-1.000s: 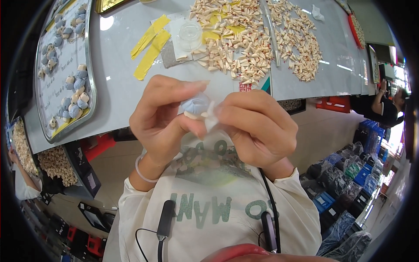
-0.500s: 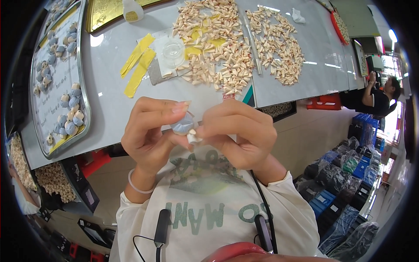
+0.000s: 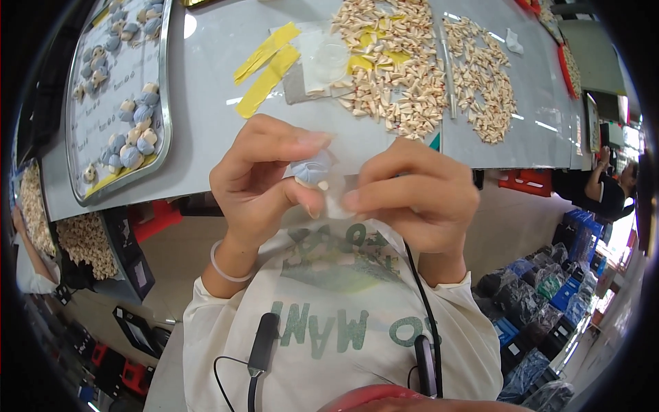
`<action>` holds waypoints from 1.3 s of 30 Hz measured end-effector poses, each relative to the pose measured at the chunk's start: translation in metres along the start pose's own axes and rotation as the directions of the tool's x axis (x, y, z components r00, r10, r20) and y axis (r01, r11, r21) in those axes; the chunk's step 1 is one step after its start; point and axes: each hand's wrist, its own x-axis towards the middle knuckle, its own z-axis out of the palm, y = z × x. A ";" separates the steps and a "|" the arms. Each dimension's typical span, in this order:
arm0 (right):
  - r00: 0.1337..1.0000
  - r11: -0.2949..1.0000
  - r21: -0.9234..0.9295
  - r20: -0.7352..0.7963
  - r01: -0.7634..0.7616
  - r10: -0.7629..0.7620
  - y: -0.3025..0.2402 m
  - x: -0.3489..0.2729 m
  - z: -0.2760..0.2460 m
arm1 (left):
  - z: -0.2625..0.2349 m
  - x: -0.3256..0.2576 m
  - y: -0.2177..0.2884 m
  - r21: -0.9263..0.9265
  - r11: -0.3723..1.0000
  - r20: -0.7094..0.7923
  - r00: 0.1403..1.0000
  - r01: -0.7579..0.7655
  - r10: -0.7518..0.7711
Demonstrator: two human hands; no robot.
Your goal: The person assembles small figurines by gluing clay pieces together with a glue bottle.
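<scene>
My left hand [image 3: 264,182] is closed round a small rounded figurine piece [image 3: 310,169], grey-blue on top with a cream part below. It grips the piece between thumb and fingertips, in front of my chest. Close by on the right, my right hand [image 3: 415,196] is pinched at thumb and fingers. A smeared whitish thing [image 3: 336,202] shows at its fingertips, beside the piece's lower edge; its kind is too blurred to make out.
A metal tray [image 3: 168,103] at left bears several blue-and-cream pieces. Many small cream pointed pieces [image 3: 398,96] cover the table [image 3: 199,89] ahead, beside yellow tape strips [image 3: 269,79] and a clear round dish [image 3: 329,60]. Boxes [image 3: 528,275] stand at right; a person [image 3: 607,185] is farther off.
The table scene has shifted right and up in the view. My right fingertips have moved slightly away from the blue piece, and a blurred whitish thing now shows between the hands.
</scene>
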 end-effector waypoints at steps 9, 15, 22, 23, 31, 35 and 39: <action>0.980 0.988 0.122 -0.163 -0.094 0.114 -0.009 0.006 0.018 | 0.004 -0.003 -0.002 -0.064 0.995 -0.015 0.997 -0.076 0.076; 0.998 0.977 -0.210 -0.042 0.041 -0.051 -0.001 0.000 0.014 | 0.001 -0.001 0.000 -0.034 0.992 0.019 0.992 -0.123 0.124; 0.950 0.999 -0.053 -0.313 0.006 -0.022 -0.004 0.002 0.006 | 0.005 0.001 -0.003 -0.141 0.986 -0.015 0.996 -0.089 0.087; 0.942 0.998 -0.023 -0.330 0.051 -0.056 -0.005 0.003 0.008 | 0.007 0.001 -0.002 -0.139 0.986 -0.014 0.996 -0.087 0.085; 0.980 0.984 -0.148 -0.155 0.099 -0.122 0.006 0.001 0.018 | 0.000 0.001 -0.005 -0.085 0.991 0.057 0.992 -0.108 0.113; 0.978 0.972 -0.197 -0.142 0.126 -0.156 0.014 -0.005 0.012 | 0.001 0.004 0.001 0.038 0.987 0.165 0.976 -0.154 0.146; 0.956 0.980 -0.197 -0.292 -0.021 -0.038 0.019 -0.009 0.002 | 0.005 0.003 0.003 -0.098 0.994 0.038 0.998 -0.055 0.059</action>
